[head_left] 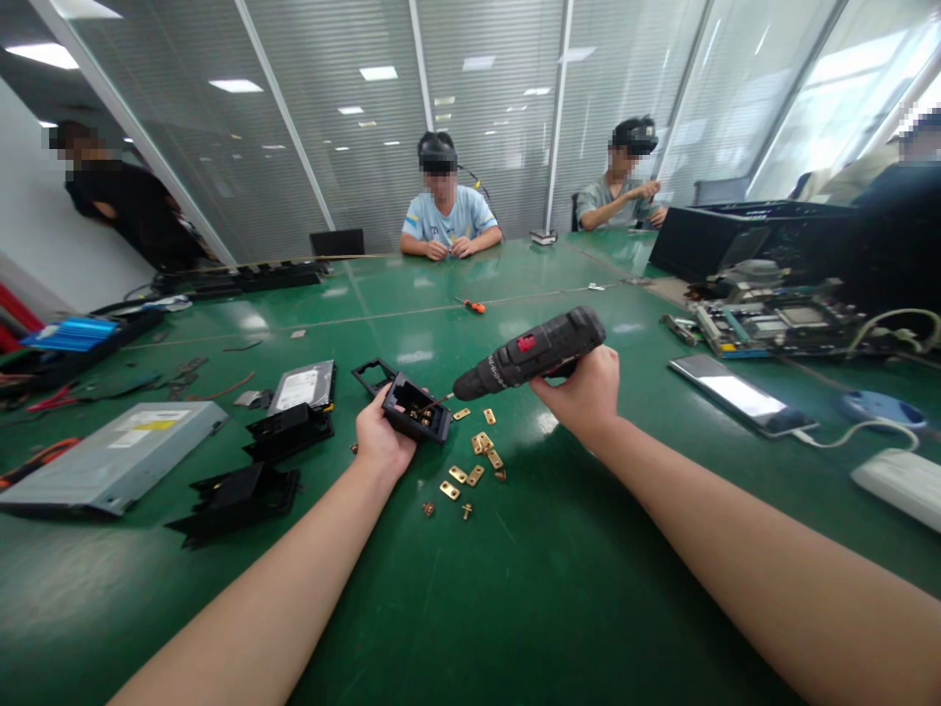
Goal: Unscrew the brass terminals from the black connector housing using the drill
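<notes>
My left hand (pixel 386 441) grips a small black plastic housing (pixel 418 410), tilted so that its open side faces up and right. Brass-coloured parts show inside the housing. In my right hand (pixel 588 392) is a black cordless drill (pixel 529 355) with a red switch, its fingers wrapped around the handle. The drill's bit points left and down, its tip at the housing's opening; whether it touches a screw I cannot make out. Several brass plates (pixel 474 476) with holes lie on the table below the drill. Small screws (pixel 466 511) lie nearer to me.
On the left are black plastic parts (pixel 242 498), a hard drive (pixel 303 386) and a silver optical drive (pixel 118 456). An orange screwdriver (pixel 474 307) lies farther back. A phone (pixel 739 394), a circuit board (pixel 794 319) and a black computer case (pixel 706 240) stand right. Two people sit across the green table.
</notes>
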The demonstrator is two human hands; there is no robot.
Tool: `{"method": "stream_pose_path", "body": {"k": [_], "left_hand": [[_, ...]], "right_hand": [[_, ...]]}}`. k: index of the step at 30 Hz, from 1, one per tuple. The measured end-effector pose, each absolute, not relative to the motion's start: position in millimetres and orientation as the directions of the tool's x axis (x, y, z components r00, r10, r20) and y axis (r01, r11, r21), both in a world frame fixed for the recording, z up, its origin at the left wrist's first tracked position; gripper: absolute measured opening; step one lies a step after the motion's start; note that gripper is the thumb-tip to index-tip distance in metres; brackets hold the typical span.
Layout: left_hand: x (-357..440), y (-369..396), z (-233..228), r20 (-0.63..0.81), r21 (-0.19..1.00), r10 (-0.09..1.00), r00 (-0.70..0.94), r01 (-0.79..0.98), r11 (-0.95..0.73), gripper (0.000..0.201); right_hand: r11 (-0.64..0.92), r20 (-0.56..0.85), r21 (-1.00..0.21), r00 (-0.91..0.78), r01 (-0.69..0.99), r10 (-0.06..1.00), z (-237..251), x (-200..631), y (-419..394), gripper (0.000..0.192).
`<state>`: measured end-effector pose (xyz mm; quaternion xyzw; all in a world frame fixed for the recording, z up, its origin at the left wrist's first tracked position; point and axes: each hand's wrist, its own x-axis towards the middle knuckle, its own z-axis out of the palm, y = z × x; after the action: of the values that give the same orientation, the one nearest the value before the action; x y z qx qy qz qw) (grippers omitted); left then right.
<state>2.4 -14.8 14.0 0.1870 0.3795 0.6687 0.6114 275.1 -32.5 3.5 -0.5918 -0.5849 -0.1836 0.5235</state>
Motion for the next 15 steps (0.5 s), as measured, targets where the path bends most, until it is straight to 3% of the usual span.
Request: {"method": "stream_pose_path", "body": {"k": [15], "left_hand": [[1.5, -15.4, 15.3, -0.251, 0.698, 0.954, -0.164, -0.713, 0.061, 0.012]], "right_hand": [[0.239, 0.830, -0.411, 0.253, 0.880, 0.498, 0.2, 276.3, -31.9, 0.028]]}}
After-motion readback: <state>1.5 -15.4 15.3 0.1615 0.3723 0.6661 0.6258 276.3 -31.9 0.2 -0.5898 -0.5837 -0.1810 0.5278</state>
